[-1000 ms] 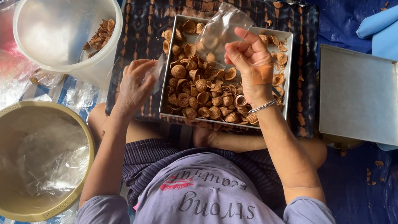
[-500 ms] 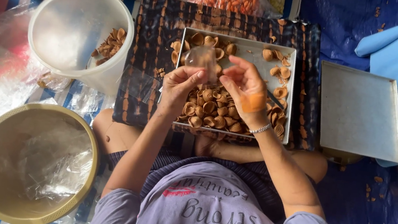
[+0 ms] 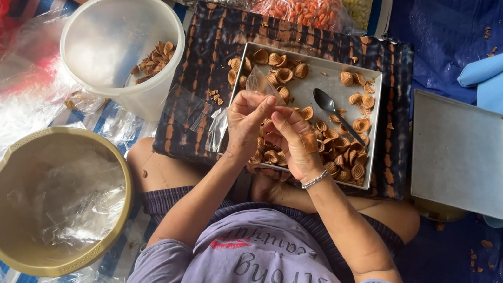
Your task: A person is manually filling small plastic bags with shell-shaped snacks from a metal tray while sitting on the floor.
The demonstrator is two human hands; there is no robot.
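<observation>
Both our hands met over the near half of the tray: our left hand (image 3: 246,122) and our right hand (image 3: 293,141) pinched the mouth of a small clear bag (image 3: 261,84) between fingertips, the film rising away from us; whether anything was inside it we could not tell. Just under and around the grip lay the brown shell-shaped snacks (image 3: 336,155), heaped thickest at the near right of the metal tray (image 3: 311,86). Just past our right hand a spoon (image 3: 332,110) rested on bare metal, and that bare patch suggested a good share of the pieces was already gone, with plenty left to bag. Left of the grip, spare clear bags (image 3: 200,113) lay on the patterned cloth (image 3: 212,41). Farther left stood a white bucket (image 3: 116,48) with a few pieces inside, and nearer us a tan tub (image 3: 2,220) lined with plastic. Off to the right, well apart, sat an empty second tray (image 3: 464,155).
</observation>
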